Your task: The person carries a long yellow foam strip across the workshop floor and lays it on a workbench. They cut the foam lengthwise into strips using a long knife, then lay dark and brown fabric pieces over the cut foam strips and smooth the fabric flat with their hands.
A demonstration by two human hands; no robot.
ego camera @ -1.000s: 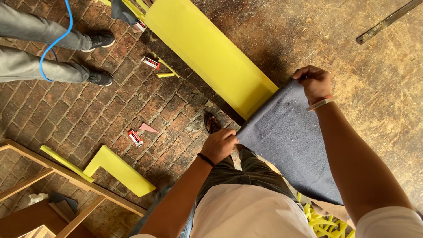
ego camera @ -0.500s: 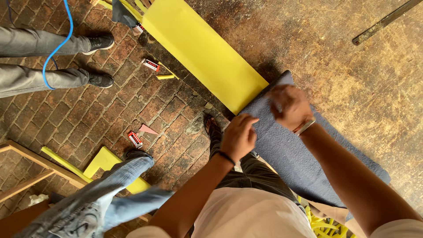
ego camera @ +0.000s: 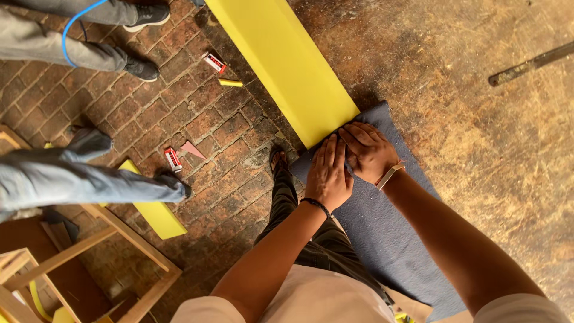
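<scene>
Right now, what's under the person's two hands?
Both the left hand and the right hand press flat on a blue-grey fabric sheet, right at the end of a long yellow foam slab. What the fabric covers beneath the palms cannot be seen.

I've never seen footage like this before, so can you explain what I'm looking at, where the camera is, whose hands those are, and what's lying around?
The camera sits on a person's head and looks straight down, so you see their own arms, shirt and legs from above. Their left hand and right hand lie flat, side by side, on a blue-grey cloth where it meets the end of a long yellow board. Neither hand closes a grip on anything; both press with open palms. Below is a brick floor on the left and a worn wooden surface on the right. On the bricks lie small red and white packets, a yellow block and a wooden frame. The grey trouser legs belong to other people.
</scene>
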